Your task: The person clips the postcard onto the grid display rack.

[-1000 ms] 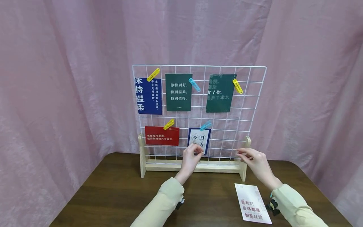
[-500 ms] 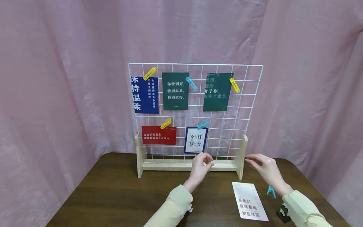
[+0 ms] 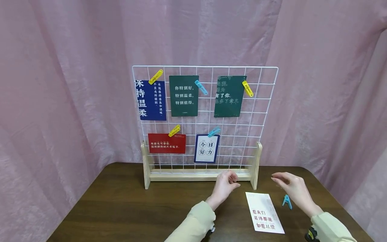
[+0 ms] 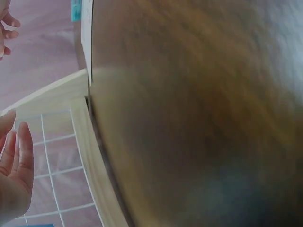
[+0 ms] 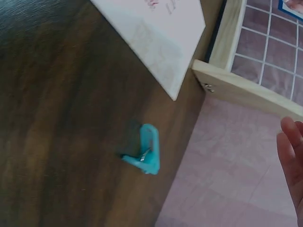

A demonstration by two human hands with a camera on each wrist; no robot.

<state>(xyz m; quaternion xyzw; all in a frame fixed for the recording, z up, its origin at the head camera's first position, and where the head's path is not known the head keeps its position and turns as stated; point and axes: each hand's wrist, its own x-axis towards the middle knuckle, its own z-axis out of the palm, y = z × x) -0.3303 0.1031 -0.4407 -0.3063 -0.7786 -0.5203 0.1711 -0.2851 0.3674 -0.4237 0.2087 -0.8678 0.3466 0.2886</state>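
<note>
My left hand hovers in front of the rack's wooden base with fingers loosely bent, holding nothing. To its right, my right hand is also in the air with nothing in its fingers, beside the rack's right foot. Between and below the hands, a white card with red characters lies flat on the table. A blue clothespin lies right of that card, under my right hand; the right wrist view shows the clothespin apart from the card's corner.
A white wire grid rack stands on wooden feet. Clothespins hold a blue card, two green cards, a red card and a blue-bordered white card on it. Behind the brown table hangs a pink curtain.
Both hands have moved right and down, away from the rack. The blue-bordered card and the clothespin on the table have come into full view. The head view has shifted slightly.
</note>
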